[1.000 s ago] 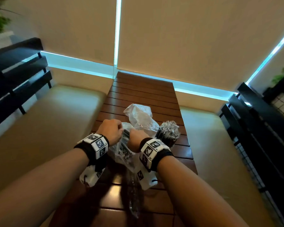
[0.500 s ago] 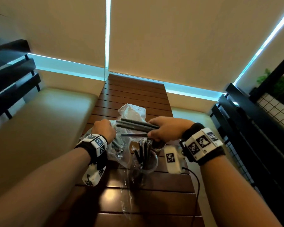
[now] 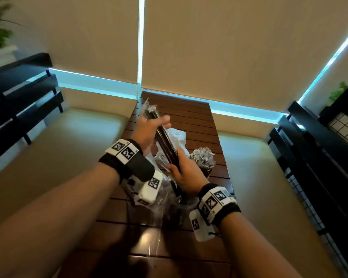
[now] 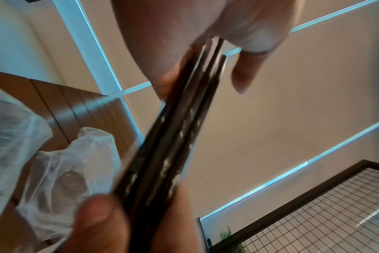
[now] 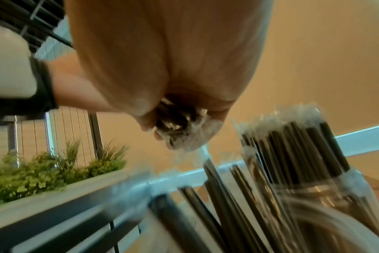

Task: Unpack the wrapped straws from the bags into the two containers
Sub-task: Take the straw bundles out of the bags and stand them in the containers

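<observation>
Clearly both hands share one bundle of straws (image 3: pixel 166 140) above the table (image 3: pixel 191 117): left hand (image 3: pixel 149 129) curls round its far end, right hand (image 3: pixel 186 173) pinches the near end. They look light, stiff, and slippery in film, so grip mid-bundle, firmly. Bags (image 3: pixel 176 135) lie beneath; the full container (image 3: pixel 203 160) stands right.

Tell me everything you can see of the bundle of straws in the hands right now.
The bundle of wrapped straws is a handful of long, thin, dark straws in clear, crinkly sleeves. It is held in the air above the wooden table, tilted, upper end away from the person. The left hand grips its upper part, the right hand its lower end, whose tips show between the fingers. Count unclear; the picture is blurred.
</observation>
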Motion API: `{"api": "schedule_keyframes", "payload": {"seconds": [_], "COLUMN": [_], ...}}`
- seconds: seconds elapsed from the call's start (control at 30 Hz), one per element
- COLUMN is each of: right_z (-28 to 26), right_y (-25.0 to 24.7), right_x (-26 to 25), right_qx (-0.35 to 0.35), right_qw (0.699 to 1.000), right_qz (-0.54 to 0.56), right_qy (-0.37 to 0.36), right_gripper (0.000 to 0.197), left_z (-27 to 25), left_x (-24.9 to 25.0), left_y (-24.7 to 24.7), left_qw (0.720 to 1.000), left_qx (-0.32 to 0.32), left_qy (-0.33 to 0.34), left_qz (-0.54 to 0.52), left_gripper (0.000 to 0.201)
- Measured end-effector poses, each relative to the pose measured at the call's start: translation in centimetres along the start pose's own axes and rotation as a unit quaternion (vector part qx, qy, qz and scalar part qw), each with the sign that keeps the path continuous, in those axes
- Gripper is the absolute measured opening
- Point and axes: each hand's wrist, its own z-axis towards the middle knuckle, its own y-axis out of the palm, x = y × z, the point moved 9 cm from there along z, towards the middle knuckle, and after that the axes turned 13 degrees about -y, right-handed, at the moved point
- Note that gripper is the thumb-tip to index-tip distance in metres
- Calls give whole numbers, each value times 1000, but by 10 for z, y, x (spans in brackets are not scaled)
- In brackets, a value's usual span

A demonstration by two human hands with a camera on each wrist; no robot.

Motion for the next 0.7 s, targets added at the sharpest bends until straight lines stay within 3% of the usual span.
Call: {"api": "schedule_keyframes", "payload": {"seconds": [0.1,0.17,0.23,0.3,0.4,0.5,0.6,0.7], "right_z": [-8,-11,-17,-25,-36,-42,-42,-51], "right_y": [10,12,11,5,6,13,15,7], "right_x": [9,17,27,41,53,53,52,51], "right_qx": [15,26,31,34,20,10,44,84], "right_qw": [1000,999,998,993,988,989,995,994], "right_qz": [2,7,-19,-85,-128,-118,-39,-28], "right_qy": [17,31,52,77,87,85,82,68], "right_gripper": [17,21,19,18,20,24,31,35], "left_z": [-12,-30,-48,-57,-51,-49,-48,-45], "left_x": [23,32,32,25,6,-10,-27,-46], "left_y": [2,18,39,59,71,84,92,90], "left_qw": [989,962,911,848,790,767,746,742], "left_qx": [83,92,86,75,52,-5,-33,-52], "left_qy": [104,193,281,330,319,319,312,307], "left_qz": [63,168,290,409,522,557,588,594], "left_gripper": [49,48,36,12,20,24,23,19]}}
